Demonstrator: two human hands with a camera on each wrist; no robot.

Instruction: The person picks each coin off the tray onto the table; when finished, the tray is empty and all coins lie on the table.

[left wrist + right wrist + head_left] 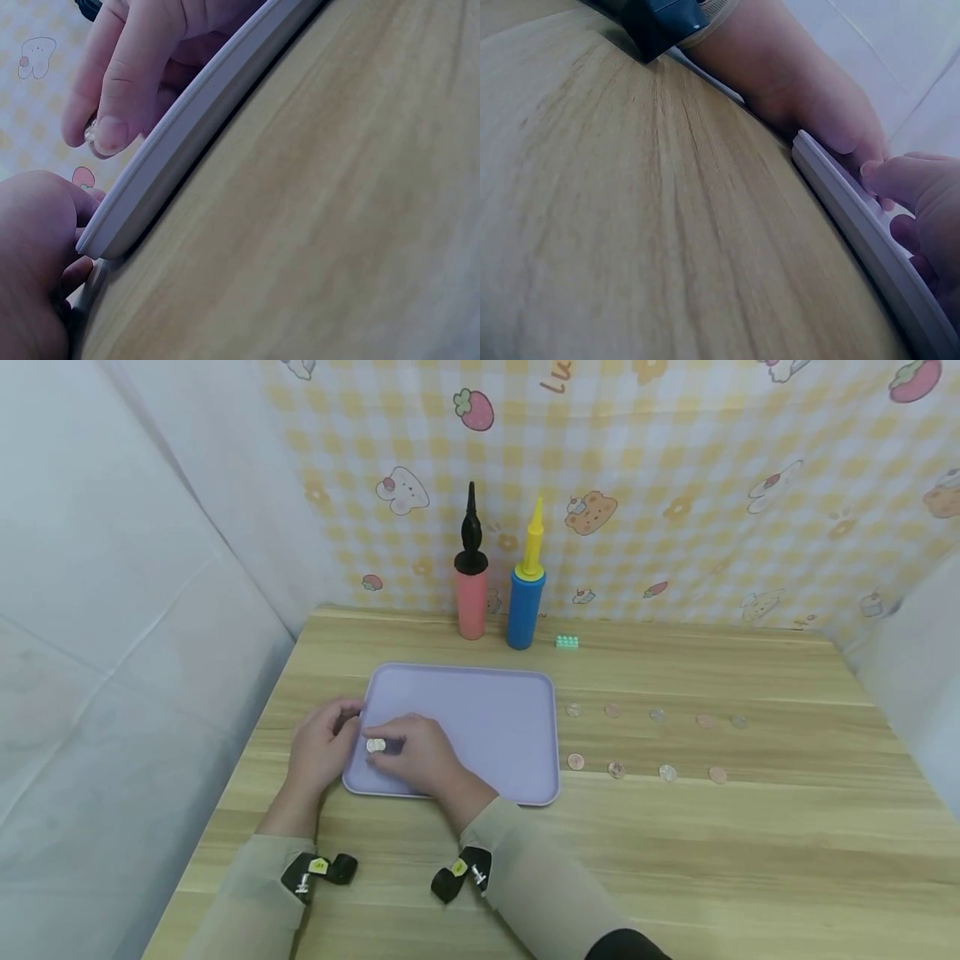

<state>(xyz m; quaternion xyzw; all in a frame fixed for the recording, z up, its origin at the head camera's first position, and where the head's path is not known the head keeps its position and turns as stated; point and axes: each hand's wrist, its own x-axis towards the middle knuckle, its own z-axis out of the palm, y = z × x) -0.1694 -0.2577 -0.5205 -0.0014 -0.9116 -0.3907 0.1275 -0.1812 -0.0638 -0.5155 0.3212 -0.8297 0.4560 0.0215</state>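
A lilac tray [487, 727] lies on the wooden table [675, 843]. My left hand [333, 733] grips the tray's left rim [195, 127], thumb above and fingers below. My right hand [393, 752] hovers low over the tray's front left corner and pinches a small silver coin [376, 745] between thumb and fingertips. In the left wrist view the coin [91, 135] shows only as a sliver behind the right thumb. The right wrist view shows the left hand [802, 90] on the tray's rim [855, 217].
Two rows of several coins [615, 769] lie on the table right of the tray. A pink pump [471, 578], a blue pump [526, 593] and a small green brick [567, 642] stand at the back. Patterned and white walls close in the table.
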